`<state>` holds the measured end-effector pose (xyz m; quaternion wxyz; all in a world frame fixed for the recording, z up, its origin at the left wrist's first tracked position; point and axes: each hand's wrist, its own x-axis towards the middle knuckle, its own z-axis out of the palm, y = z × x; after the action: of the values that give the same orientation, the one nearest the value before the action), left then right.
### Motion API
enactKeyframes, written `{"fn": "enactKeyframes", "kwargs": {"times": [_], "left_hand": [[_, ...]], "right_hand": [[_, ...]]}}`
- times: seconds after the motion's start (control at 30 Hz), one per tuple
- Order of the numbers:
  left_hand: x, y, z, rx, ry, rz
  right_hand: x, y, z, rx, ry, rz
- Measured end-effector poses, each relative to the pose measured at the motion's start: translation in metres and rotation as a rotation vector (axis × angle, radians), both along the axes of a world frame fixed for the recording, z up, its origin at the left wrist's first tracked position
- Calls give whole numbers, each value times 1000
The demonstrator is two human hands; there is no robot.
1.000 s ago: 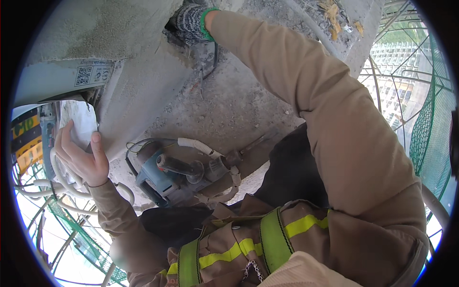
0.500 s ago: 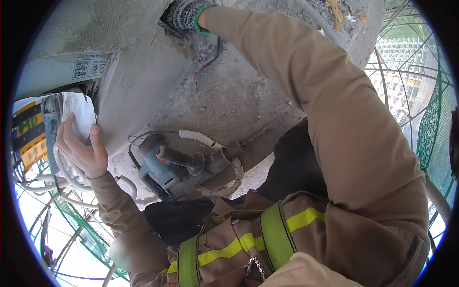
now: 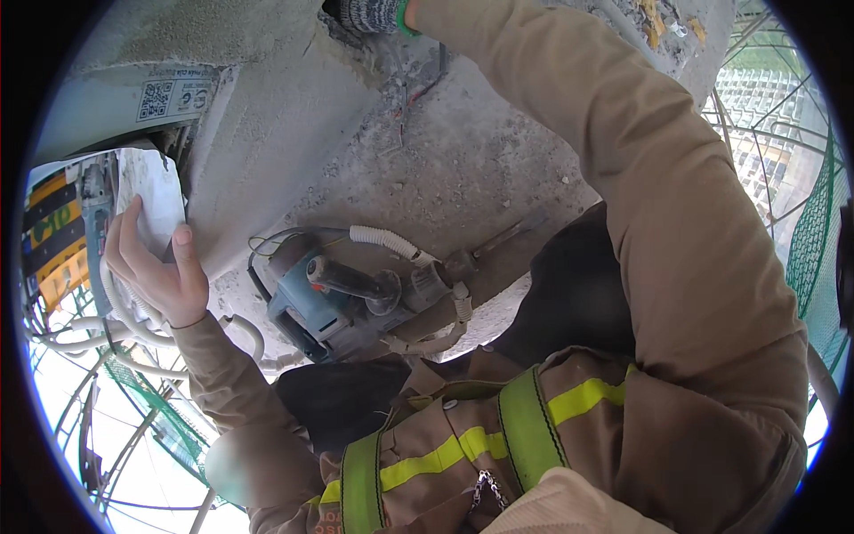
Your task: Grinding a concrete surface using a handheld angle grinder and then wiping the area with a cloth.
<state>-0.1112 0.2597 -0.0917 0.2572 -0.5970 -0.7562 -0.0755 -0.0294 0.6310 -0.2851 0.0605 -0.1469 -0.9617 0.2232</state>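
My left hand (image 3: 160,271) is bare and raised at the left, its fingers and thumb curled about a whitish flat piece (image 3: 153,200) with a ragged upper edge. At the top edge my right hand (image 3: 369,13), in a grey knitted glove with a green cuff, reaches into a rough hollow (image 3: 351,44) in the concrete. Its fingers are out of sight, so what they touch cannot be seen. Between my arms a blue-grey demolition hammer (image 3: 325,307) lies on the dusty ground, its side handle (image 3: 342,278) upward and its chisel bit (image 3: 511,236) pointing right.
A pale ribbed hose (image 3: 382,238) runs along the hammer. Thin wires (image 3: 405,98) stick out below the hollow. Further hoses (image 3: 133,334), a grinder-like tool (image 3: 96,209) and a yellow-black striped object (image 3: 53,231) crowd the left. Green netting (image 3: 809,254) hangs at the right.
The whole view has shifted, so the hammer and concrete appear farther right and higher. My right hand shows less at the top edge; my left hand keeps its hold on the whitish piece.
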Motion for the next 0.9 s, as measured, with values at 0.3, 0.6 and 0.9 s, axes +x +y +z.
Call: {"fn": "enactKeyframes", "kwargs": {"times": [0.3,0.6,0.9], "left_hand": [[2,2,-1,10,-53,-28],[5,4,0,-6,-27,-1],[8,7,-3,-9,-19,50]], "right_hand": [[0,4,-3,1,-27,0],[-13,5,-6,26,-13,-10],[28,14,-2,-61,68,-53]]}}
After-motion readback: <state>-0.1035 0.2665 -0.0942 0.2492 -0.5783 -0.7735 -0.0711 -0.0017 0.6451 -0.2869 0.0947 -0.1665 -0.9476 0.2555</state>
